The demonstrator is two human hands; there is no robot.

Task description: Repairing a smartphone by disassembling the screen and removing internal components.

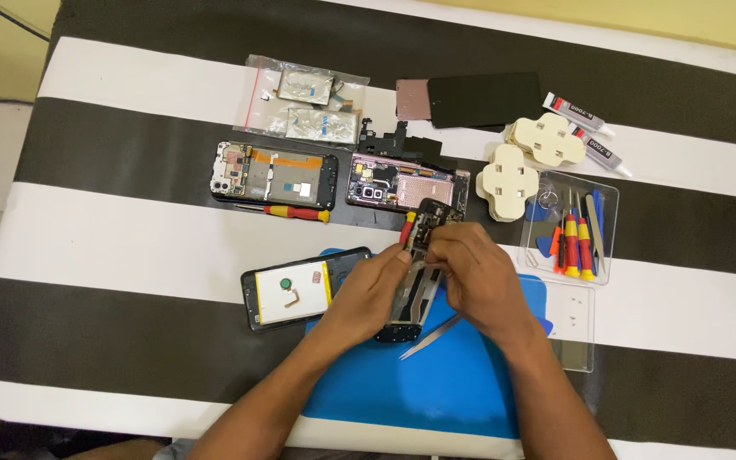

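Both hands hold a dismantled phone frame [425, 223] above a blue work mat [436, 383]. My left hand [366, 294] grips its left side, with a red and yellow screwdriver [406, 228] sticking up past the fingers. My right hand [479, 277] covers the frame's right side, fingertips on its upper part. Metal tweezers [428, 336] lie on the mat just under the hands. An opened phone with a white battery [300, 290] rests left of my left hand.
Two more opened phones [274, 175] [402, 183] lie further back, with a screwdriver [296, 212] beside them. A clear tool tray [568, 226], cream clamps [513, 175], glue tubes [585, 128], a dark screen panel [470, 100] and bagged parts [308, 100] sit around on the striped cloth.
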